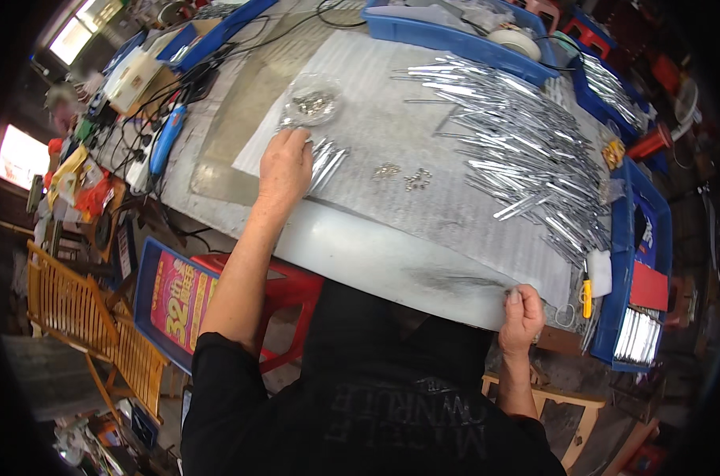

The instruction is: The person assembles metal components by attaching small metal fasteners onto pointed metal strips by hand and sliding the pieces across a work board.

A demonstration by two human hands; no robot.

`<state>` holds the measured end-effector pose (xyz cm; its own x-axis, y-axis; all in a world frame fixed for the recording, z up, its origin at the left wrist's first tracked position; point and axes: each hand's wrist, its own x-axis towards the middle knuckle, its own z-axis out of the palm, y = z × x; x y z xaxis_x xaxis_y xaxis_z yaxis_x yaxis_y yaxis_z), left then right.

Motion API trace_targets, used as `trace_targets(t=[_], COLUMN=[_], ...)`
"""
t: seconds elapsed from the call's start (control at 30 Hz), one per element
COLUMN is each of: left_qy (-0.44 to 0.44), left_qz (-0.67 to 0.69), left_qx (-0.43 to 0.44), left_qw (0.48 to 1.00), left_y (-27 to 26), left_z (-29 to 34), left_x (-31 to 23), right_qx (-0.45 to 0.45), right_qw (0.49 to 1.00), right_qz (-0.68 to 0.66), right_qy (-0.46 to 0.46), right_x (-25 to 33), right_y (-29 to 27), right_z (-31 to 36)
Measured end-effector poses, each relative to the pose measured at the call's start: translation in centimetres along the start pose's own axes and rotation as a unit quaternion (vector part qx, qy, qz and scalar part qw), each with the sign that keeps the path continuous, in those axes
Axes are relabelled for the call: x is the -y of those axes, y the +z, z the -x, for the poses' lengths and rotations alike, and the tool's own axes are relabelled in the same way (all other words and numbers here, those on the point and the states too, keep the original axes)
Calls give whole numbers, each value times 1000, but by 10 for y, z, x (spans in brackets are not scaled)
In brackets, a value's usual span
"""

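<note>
My left hand (287,168) is over the left part of the table, its fingers bent and closed; whatever they hold is hidden. Just beyond it lies a clear plastic bag (316,101) with small metal pieces inside. A small bunch of shiny metal strips (326,164) lies right beside the hand. My right hand (522,317) is at the table's front edge, thumb pressed to curled fingers in a pinch; anything in it is too small to name. Two little heaps of small metal parts (417,180) lie mid-table. On the right spreads a large pile of similar metal strips (527,143).
A white foam sheet (360,71) covers much of the table. Blue trays (447,32) stand at the back, and another blue bin (614,325) hangs by the right edge near a yellow-handled tool (587,297). Cables and a blue tool (168,139) are at left; a red stool (284,305) stands below.
</note>
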<state>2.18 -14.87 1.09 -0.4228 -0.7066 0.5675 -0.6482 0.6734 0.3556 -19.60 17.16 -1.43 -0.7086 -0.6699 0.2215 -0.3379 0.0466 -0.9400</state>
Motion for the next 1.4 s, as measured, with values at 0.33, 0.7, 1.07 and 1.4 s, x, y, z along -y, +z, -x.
trace_targets(t=[0.33,0.7,1.07,1.4], left_qy=[56,-39,200,226], left_qz=[143,16,56,118], left_qx=[148,194,-9,-12], left_qw=[977,980,978,967], left_y=[99,129,39,-10], left_z=[-57,-65,3,69], left_x=[-81,-111,-110,-120], right_qx=[17,23,33,97], right_qw=[998,997,993,995], right_qz=[47,37,74,-2], right_qy=[-33,-65,-91,10], right_x=[2,5,14,26], right_y=[0,0,2,24], right_z=[-1,-5,-9,-14])
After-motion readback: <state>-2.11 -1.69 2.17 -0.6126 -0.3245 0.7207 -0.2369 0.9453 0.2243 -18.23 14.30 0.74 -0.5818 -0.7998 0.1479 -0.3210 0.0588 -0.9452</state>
